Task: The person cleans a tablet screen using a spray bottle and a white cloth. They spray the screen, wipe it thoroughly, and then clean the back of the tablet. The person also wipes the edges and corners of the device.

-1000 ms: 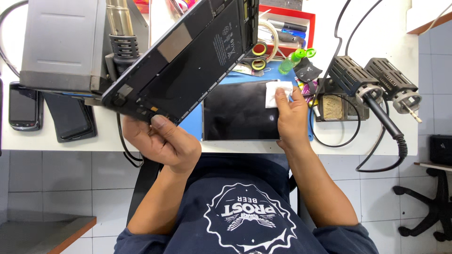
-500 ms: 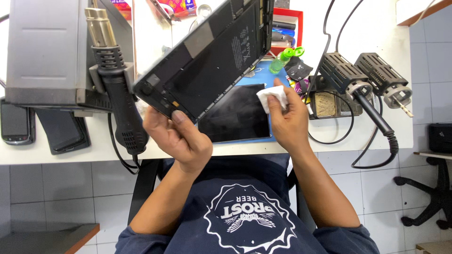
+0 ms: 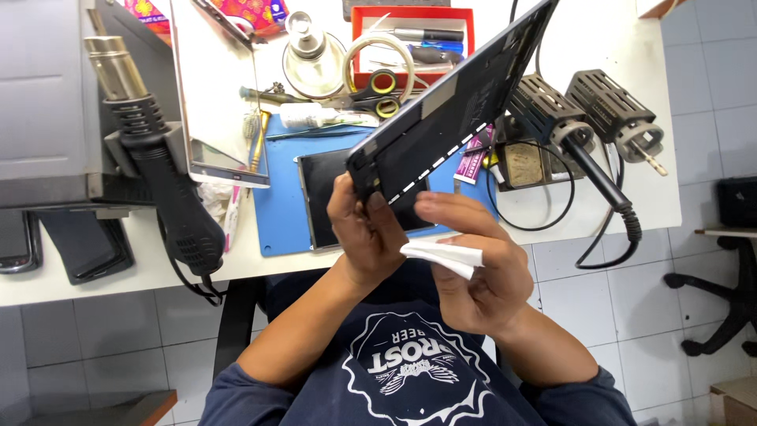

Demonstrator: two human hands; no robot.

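Observation:
My left hand [image 3: 364, 233] grips the lower corner of a black tablet housing [image 3: 457, 106], which is lifted off the bench and tilted up to the right. A folded white wipe [image 3: 443, 254] sits pinched in my right hand [image 3: 473, 268], just below that corner of the housing. Under both hands a dark screen panel [image 3: 331, 197] lies flat on a blue work mat [image 3: 280, 209].
A black hot-air gun [image 3: 162, 170] rests at the left by a grey station [image 3: 43, 95]. Scissors [image 3: 378, 87], a red tray of tools [image 3: 410, 35], two soldering-iron stands [image 3: 583, 118] and cables crowd the back and right. Phones [image 3: 55, 244] lie at the left edge.
The tablet housing has swung rightward and closer to me. My right hand lifted the white wipe off the screen panel and drew it back toward my body.

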